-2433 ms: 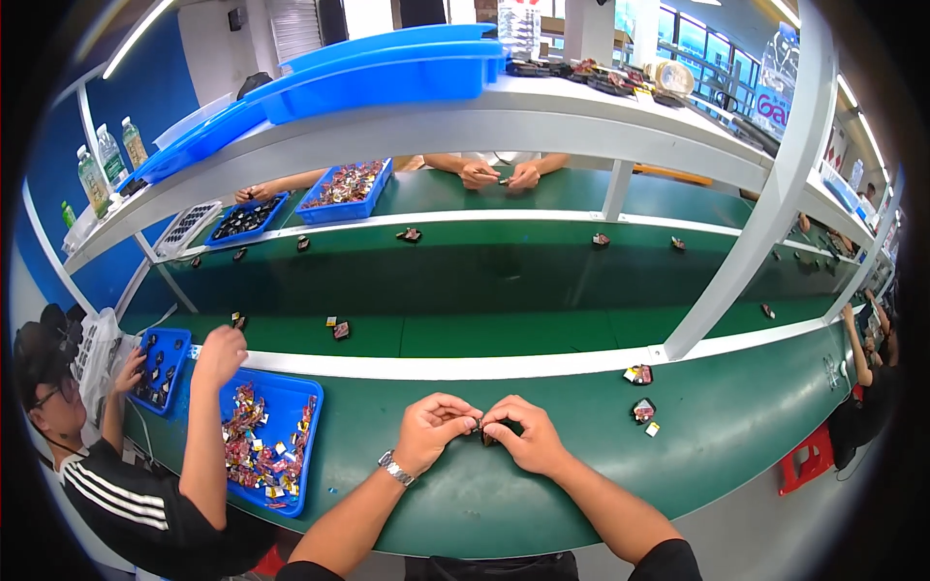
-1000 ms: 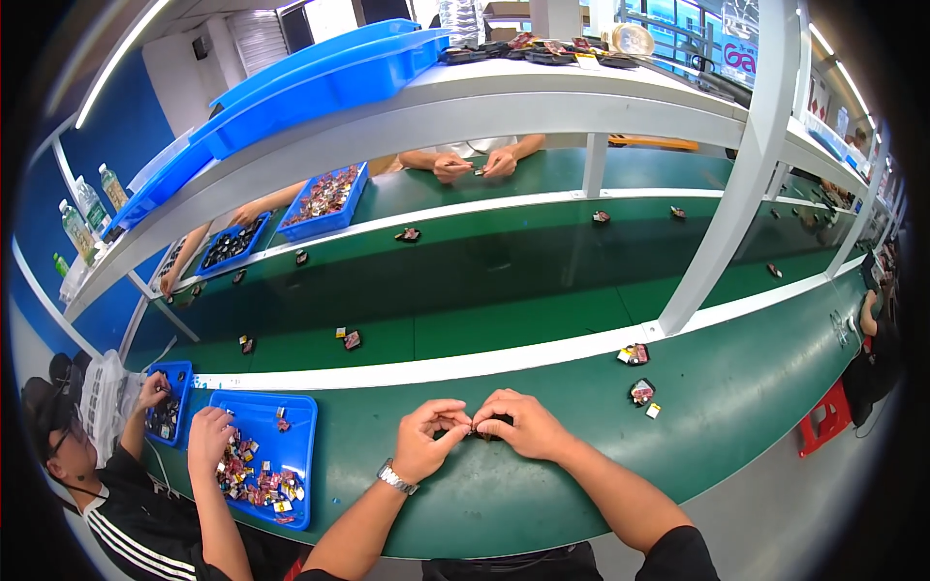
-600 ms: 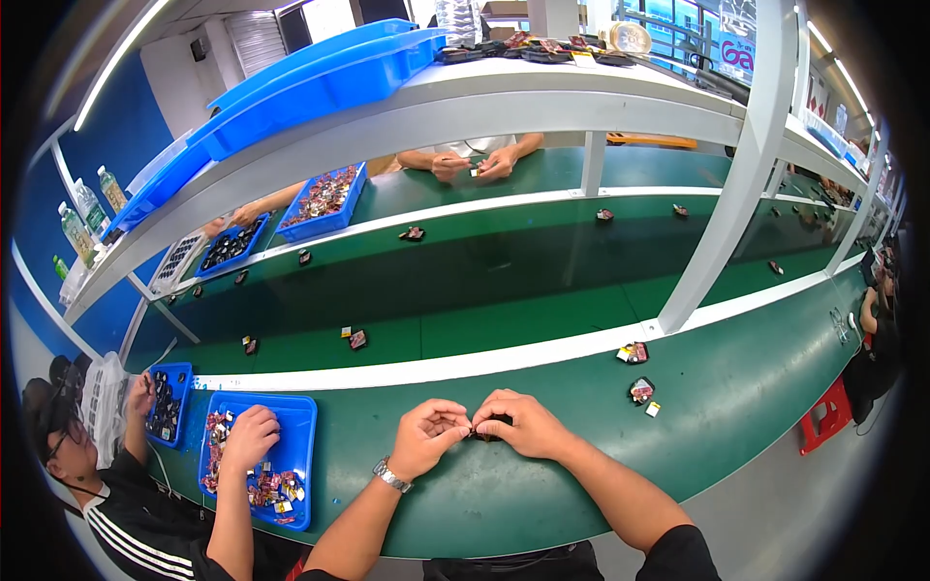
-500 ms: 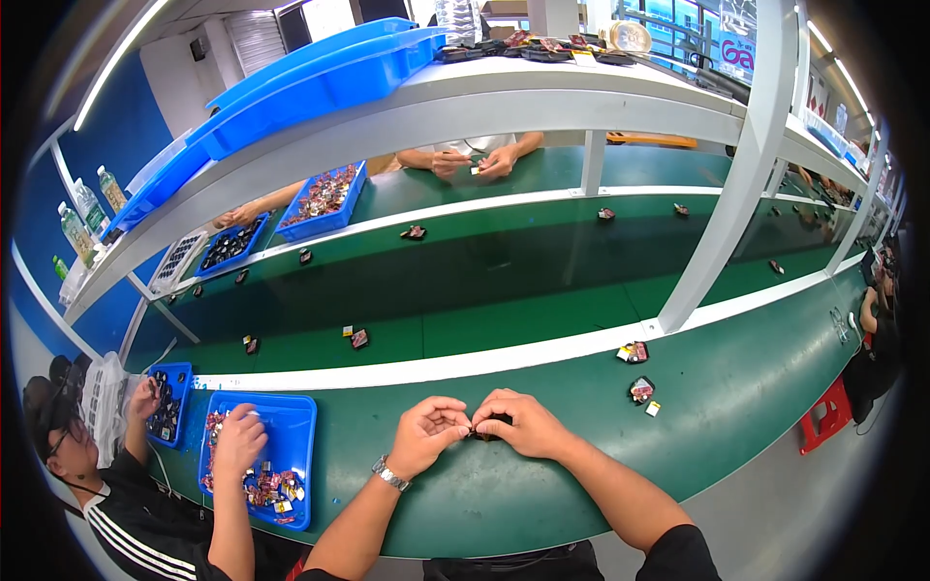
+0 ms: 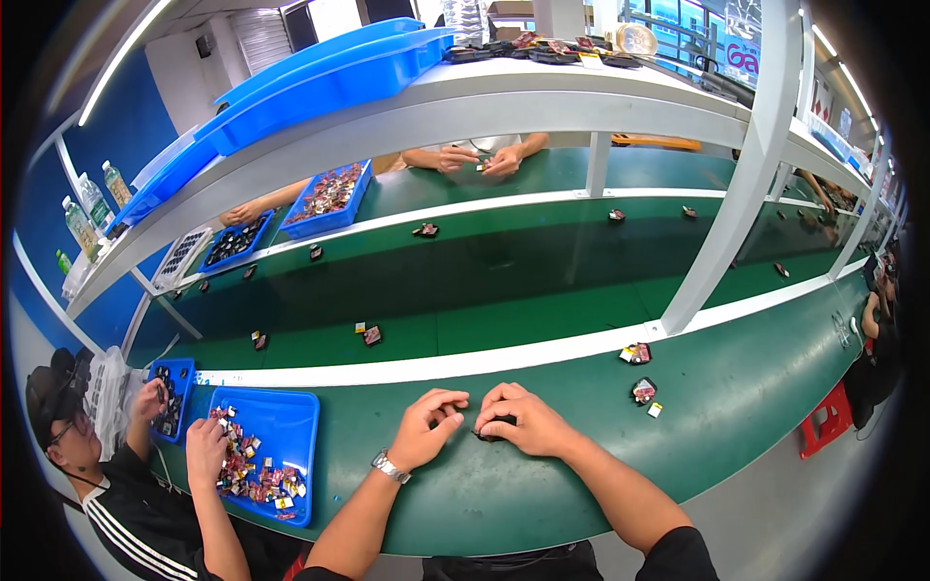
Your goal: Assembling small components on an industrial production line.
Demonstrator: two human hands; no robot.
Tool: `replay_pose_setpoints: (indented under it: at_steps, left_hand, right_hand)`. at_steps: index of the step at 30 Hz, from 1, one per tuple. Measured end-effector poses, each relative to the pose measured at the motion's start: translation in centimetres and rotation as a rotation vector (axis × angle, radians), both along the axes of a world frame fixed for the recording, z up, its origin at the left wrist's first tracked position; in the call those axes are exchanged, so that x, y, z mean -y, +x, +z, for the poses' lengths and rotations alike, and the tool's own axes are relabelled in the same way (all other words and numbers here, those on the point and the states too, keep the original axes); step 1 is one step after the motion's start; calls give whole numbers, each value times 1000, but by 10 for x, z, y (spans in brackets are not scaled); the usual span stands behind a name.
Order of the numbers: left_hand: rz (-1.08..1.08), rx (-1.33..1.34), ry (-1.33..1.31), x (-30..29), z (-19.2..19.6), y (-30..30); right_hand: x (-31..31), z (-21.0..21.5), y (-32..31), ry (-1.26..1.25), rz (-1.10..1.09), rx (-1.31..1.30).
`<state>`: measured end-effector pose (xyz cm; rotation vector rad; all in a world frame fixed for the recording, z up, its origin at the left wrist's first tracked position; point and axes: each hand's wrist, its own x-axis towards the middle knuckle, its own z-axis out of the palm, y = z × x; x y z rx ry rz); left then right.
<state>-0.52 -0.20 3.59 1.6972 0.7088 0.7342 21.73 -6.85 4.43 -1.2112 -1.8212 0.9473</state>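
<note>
Your left hand (image 5: 426,432) has drawn away leftward, thumb and fingers parted, leaving your right hand (image 5: 524,424) alone holding the black part (image 5: 491,438).

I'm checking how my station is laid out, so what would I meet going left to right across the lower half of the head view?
Small blue tray, large blue tray, your left hand, your right hand, red-and-black part, red stool.

- Your watch band (image 5: 390,468): shiny metal.
- The black piece (image 5: 488,437) you hold: plastic-looking.
- Your bench top (image 5: 572,499): smooth, faintly glossy.
- Tray (image 5: 292,419) beside you: smooth plastic.
</note>
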Motion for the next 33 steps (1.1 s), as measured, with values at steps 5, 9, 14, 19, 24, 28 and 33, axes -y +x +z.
replay_pose_setpoints:
  at_steps: [5, 9, 14, 19, 24, 28, 33]
  left_hand:
    - [12, -479, 535, 7, 1, 9]
    - [-42, -456, 456, 8, -3, 9]
    - [-27, -428, 505, 13, 1, 17]
    - [-79, -466, 471, 14, -1, 18]
    - [-63, -418, 114, 19, 10, 23]
    - [-50, 123, -346, 17, -4, 22]
    - [-78, 382, -634, 21, -13, 21]
  right_hand:
    - [-1, 0, 2, -22, 52, 54]
    - [1, 5, 4, -55, 92, 86]
    - [-1, 4, 14, -42, 161, 112]
    - [-1, 8, 15, -64, 183, 127]
    - [-1, 4, 11, 37, 65, -14]
    - [-2, -5, -5, 60, -174, -204]
    - [-1, -12, -19, 36, -251, -317]
